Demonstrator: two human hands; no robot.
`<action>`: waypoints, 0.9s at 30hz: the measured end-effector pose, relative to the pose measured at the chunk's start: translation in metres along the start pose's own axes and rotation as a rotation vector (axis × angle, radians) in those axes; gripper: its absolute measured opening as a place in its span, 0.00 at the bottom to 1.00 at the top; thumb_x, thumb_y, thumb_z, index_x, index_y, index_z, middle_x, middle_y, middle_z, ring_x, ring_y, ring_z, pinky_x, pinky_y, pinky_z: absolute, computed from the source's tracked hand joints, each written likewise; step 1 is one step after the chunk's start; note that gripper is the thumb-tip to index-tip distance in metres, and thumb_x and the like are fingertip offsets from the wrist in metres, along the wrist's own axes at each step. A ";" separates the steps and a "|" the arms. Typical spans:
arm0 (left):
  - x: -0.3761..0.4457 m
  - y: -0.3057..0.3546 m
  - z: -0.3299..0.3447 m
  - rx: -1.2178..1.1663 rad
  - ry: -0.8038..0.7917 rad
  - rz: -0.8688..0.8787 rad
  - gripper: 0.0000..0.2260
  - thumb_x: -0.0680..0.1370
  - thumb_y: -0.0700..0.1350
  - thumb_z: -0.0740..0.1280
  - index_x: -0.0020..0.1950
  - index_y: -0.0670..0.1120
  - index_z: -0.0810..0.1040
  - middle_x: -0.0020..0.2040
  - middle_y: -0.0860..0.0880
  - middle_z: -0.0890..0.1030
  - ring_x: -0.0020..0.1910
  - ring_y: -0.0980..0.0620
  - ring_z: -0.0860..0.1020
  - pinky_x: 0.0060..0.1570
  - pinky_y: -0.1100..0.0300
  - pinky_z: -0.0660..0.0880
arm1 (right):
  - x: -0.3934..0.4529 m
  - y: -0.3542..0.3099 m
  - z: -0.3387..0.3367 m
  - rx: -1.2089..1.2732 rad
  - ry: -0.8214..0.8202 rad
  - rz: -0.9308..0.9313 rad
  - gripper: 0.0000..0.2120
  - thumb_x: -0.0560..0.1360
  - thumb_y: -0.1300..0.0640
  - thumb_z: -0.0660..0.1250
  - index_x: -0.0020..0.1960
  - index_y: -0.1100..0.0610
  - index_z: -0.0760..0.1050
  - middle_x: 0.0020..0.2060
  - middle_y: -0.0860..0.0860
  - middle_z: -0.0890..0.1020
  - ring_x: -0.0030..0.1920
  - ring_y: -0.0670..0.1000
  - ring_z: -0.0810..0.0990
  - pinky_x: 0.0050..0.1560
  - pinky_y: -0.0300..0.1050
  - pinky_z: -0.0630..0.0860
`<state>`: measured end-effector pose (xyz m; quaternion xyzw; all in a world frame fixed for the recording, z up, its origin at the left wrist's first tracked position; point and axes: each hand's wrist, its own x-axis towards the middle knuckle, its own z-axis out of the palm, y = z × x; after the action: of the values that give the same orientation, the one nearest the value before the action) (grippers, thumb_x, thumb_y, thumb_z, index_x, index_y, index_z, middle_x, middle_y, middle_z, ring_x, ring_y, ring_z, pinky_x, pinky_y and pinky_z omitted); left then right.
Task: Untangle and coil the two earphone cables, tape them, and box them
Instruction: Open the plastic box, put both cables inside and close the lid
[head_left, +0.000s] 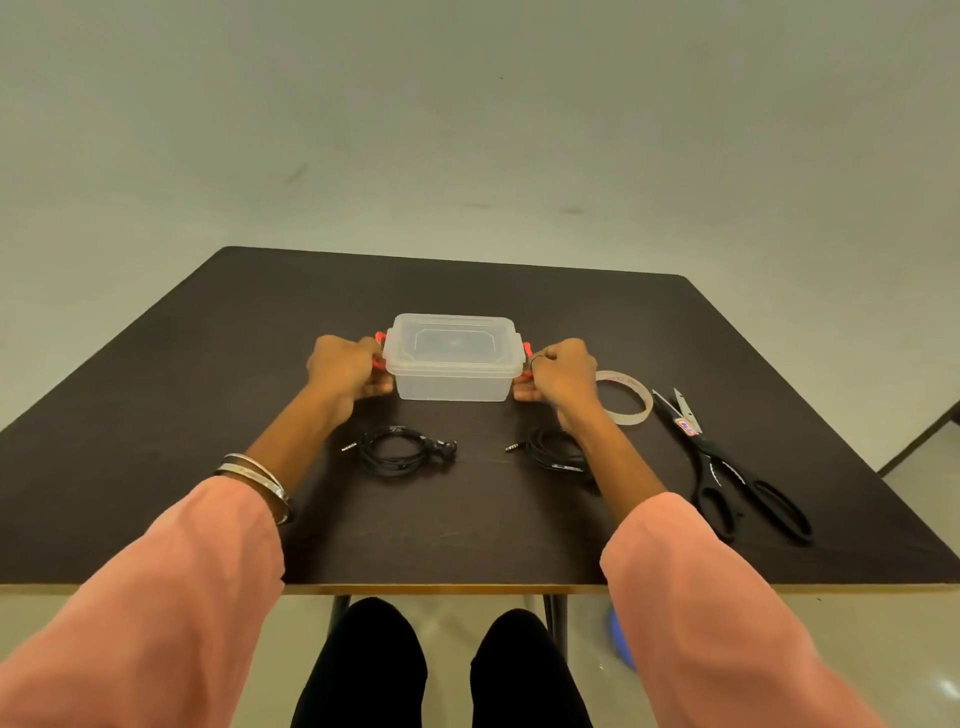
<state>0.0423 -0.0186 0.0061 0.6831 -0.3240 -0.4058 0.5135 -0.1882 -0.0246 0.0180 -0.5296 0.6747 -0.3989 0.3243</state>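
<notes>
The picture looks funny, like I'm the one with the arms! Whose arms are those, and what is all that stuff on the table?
A person wears a camera on their head, so you see what they see: their own two arms in pink sleeves, reaching forward. The left hand and right hand each grip a red latch at either end of a clear plastic box with its lid on. The box stands on a dark table. Nearer the person lie two coiled black earphone cables, one on the left and one on the right, partly under the right arm. Further right are a roll of tape and black scissors. The dark shapes at the bottom are the person's knees.
</notes>
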 end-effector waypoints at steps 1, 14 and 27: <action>0.001 -0.001 -0.002 0.010 0.005 -0.031 0.09 0.77 0.41 0.66 0.49 0.35 0.80 0.40 0.40 0.83 0.30 0.49 0.80 0.29 0.58 0.78 | 0.001 0.001 -0.001 -0.100 -0.011 -0.033 0.07 0.77 0.65 0.63 0.45 0.67 0.79 0.40 0.60 0.83 0.35 0.53 0.84 0.39 0.47 0.83; -0.009 -0.006 -0.029 0.409 -0.619 0.467 0.56 0.68 0.51 0.77 0.78 0.51 0.35 0.75 0.53 0.58 0.73 0.53 0.58 0.71 0.56 0.55 | 0.001 -0.021 -0.013 -0.543 -0.466 -0.572 0.30 0.70 0.51 0.74 0.70 0.53 0.71 0.74 0.55 0.65 0.68 0.57 0.70 0.66 0.47 0.68; -0.002 -0.025 -0.035 0.260 -0.406 0.401 0.56 0.66 0.39 0.78 0.79 0.49 0.38 0.75 0.51 0.63 0.69 0.53 0.67 0.69 0.56 0.64 | -0.009 -0.027 -0.002 -0.590 -0.313 -0.898 0.14 0.79 0.60 0.62 0.63 0.61 0.76 0.59 0.56 0.81 0.60 0.56 0.78 0.59 0.45 0.70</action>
<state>0.0727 0.0051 -0.0125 0.5705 -0.5972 -0.3799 0.4166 -0.1758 -0.0183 0.0426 -0.8862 0.4097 -0.2089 0.0568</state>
